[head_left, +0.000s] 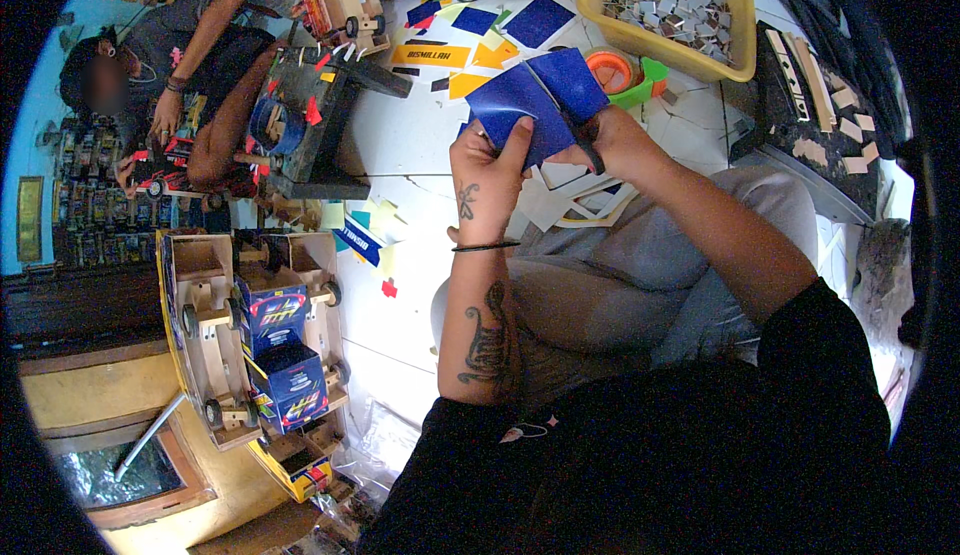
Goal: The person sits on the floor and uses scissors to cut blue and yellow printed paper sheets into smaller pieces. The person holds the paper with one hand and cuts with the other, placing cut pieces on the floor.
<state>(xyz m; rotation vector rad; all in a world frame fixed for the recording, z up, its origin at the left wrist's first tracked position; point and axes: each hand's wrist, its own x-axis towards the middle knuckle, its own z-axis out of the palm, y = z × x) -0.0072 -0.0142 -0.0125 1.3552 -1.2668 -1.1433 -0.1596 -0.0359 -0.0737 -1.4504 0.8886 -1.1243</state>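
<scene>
over a littered white floor (400, 145), both hands, left (487, 177) and right (620, 140), grip a folded blue sheet (535, 95).

Black short-sleeved top (700, 435) is worn; grey trousers (640, 275) are seen over the knees; a thin black band (485, 247) circles the left wrist; dark tattoos are marked on the left forearm (485, 340) and left hand (482, 180).

Small craft workshop, floor-level: half-built wooden toy trucks (262, 340), paper offcuts (470, 55) on the floor (400, 145), yellow tub (668, 13) w/ small pieces.
</scene>
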